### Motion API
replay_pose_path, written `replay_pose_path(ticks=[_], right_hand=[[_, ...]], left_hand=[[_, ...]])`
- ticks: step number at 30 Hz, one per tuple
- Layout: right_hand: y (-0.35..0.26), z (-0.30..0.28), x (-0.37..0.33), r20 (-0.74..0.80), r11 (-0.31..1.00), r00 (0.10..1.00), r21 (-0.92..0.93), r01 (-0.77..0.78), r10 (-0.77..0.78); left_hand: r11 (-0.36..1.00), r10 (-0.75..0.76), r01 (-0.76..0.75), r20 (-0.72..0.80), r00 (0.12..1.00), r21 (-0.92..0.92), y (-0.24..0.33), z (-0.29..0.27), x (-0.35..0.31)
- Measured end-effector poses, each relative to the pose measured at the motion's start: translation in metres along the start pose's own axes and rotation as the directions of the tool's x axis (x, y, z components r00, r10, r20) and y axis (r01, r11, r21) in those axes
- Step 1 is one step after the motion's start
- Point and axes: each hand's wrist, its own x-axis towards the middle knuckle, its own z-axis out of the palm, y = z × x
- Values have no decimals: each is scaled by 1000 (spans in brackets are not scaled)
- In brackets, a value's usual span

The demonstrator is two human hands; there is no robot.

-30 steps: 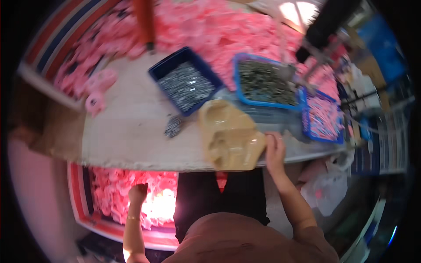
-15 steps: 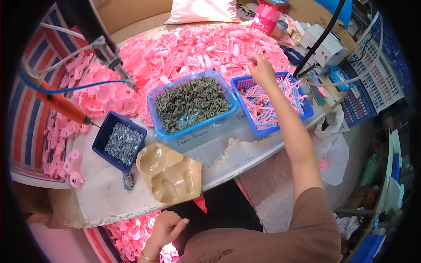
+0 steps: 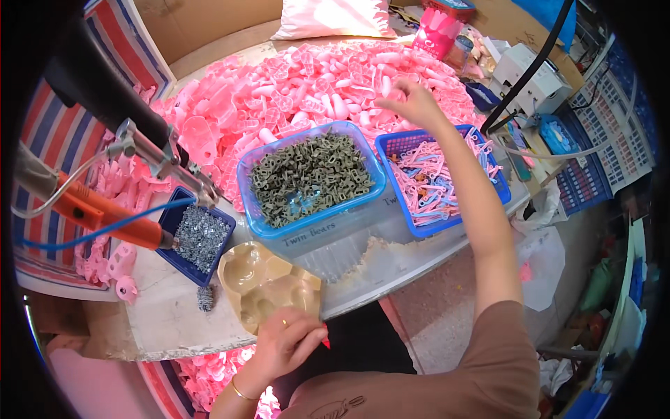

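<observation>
My right hand [image 3: 417, 106] is over the heap of pink plastic parts [image 3: 293, 73], just behind the blue basket [image 3: 412, 229]. Its thumb and fingers are apart, and I see nothing between them. At the table's near edge, my left hand [image 3: 287, 343] overlaps the lower end of a tan moulded holder [image 3: 255, 269] with rounded hollows. The left fingers bend loosely with the thumb apart, and nothing shows in them. Whether the hand touches the holder I cannot tell.
A blue tub [image 3: 328, 222] holds small dark-green parts; the basket holds pink and blue sticks. Small screws fill a navy tray [image 3: 183, 269], with more beside it. An orange power screwdriver [image 3: 105, 216] hangs over this tray's edge. A white machine [image 3: 530, 80] stands at back right.
My left hand has moved up and right to the holder. My right hand remains over the pink heap, its fingers spread further. The screwdriver has shifted closer over the screws, and the view has moved slightly.
</observation>
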Motion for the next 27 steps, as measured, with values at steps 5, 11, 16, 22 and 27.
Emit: replay_pose_path(ticks=[5, 11, 16, 22, 27], right_hand=[[-92, 13, -98, 677, 867, 735, 386, -315, -35], [-124, 26, -157, 806, 725, 548, 514, -459, -225], [-80, 28, -89, 562, 771, 827, 513, -378, 32], [37, 63, 24, -60, 927, 993, -368, 73, -102], [65, 103, 66, -41, 750, 994, -660, 47, -99]], left_hand=[[927, 195, -95, -249, 949, 364, 2, 16, 48], [896, 339, -204, -308, 889, 395, -21, 38, 73], [912, 355, -231, -372, 858, 339, -11, 30, 59], [891, 310, -138, -356, 881, 434, -7, 24, 31], [857, 249, -62, -305, 919, 511, -13, 30, 4]])
